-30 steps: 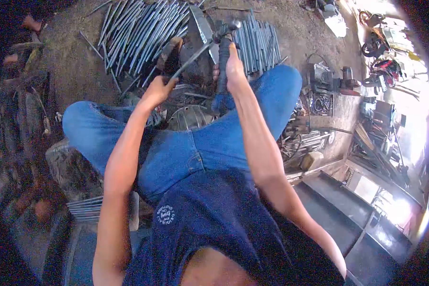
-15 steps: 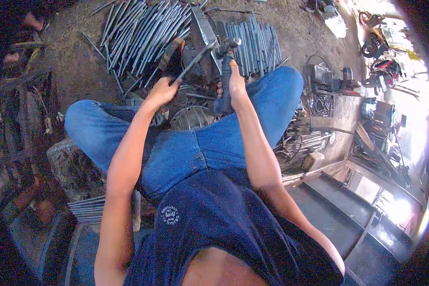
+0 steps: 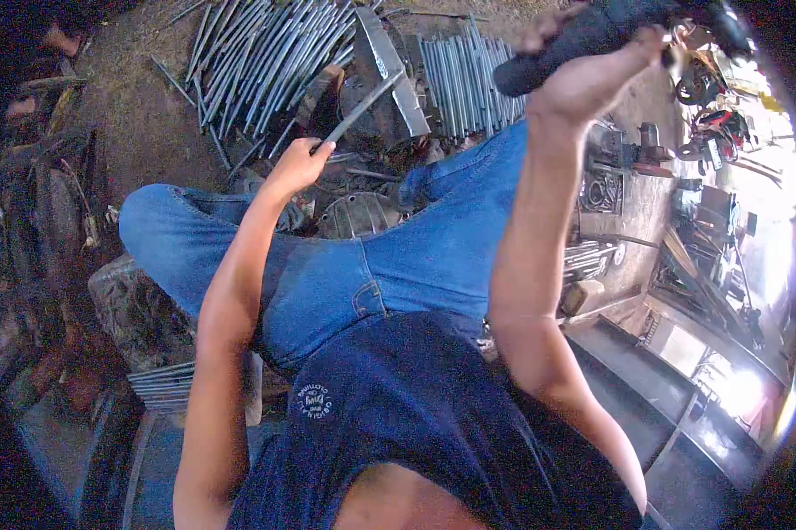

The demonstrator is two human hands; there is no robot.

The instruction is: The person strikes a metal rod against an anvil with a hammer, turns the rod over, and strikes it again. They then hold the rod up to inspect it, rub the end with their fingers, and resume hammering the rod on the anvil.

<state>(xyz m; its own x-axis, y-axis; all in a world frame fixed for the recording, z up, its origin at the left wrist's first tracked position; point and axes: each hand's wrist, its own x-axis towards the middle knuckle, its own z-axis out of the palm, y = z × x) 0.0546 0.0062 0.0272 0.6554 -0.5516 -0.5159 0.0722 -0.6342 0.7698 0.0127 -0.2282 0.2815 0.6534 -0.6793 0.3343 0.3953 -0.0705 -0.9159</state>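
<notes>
My left hand is closed around one end of a grey metal rod. The rod's far end lies over the edge of a flat-faced steel block that stands in front of me like an anvil. Raised high at the upper right, my right hand grips a hammer by its dark wrapped handle. The hammer's head, near the top right corner, is blurred and partly lost against the bright background.
Beyond the block, a large pile of metal rods lies at the left and another bundle at the right. A ribbed round metal part sits between my legs. More rods lie beside my left arm. Motorcycles stand at the far right.
My right hand has swung the hammer up and to the right, off the rod and block. My left hand and the rod have stayed almost in place.
</notes>
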